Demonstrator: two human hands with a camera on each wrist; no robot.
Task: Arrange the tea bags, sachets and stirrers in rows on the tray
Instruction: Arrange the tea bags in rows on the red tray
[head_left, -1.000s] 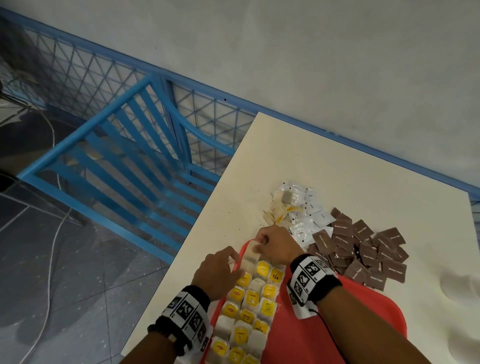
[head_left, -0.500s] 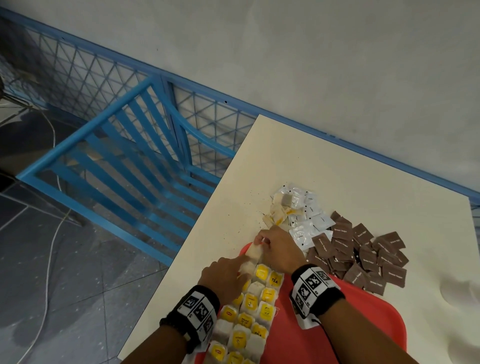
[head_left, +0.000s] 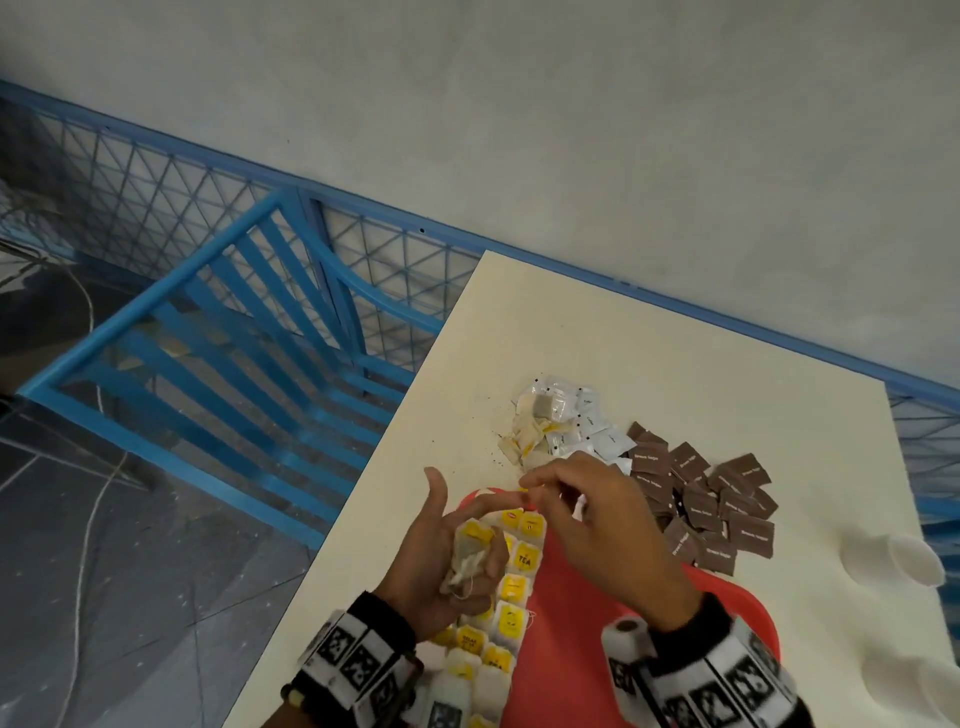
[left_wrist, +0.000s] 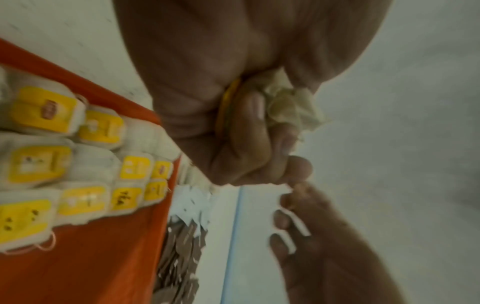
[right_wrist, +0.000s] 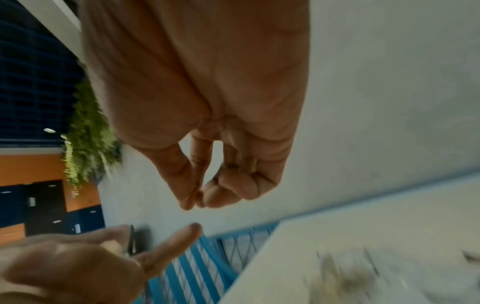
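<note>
Over the far end of the red tray (head_left: 571, 639) my left hand (head_left: 457, 551) lies palm up. Its curled fingers grip a crumpled tea bag (head_left: 467, 558), seen bunched in that hand in the left wrist view (left_wrist: 288, 107). My right hand (head_left: 530, 491) hovers just above, thumb and forefinger pinched together (right_wrist: 194, 202); a sliver of yellow, apparently the bag's tag, shows at the tips. Rows of tea bags with yellow tags (head_left: 517, 587) fill the tray's left side (left_wrist: 78, 164).
On the cream table (head_left: 623, 343) beyond the tray lie loose tea bags (head_left: 524, 441), white sachets (head_left: 587, 426) and brown sachets (head_left: 717, 509). White cups (head_left: 904, 561) stand at the right edge. A blue bench (head_left: 234, 364) is off the table's left side.
Both hands have lifted off the far end of the tea bag rows. The left hand has turned palm up with a tea bag in it, and the right now pinches above it.
</note>
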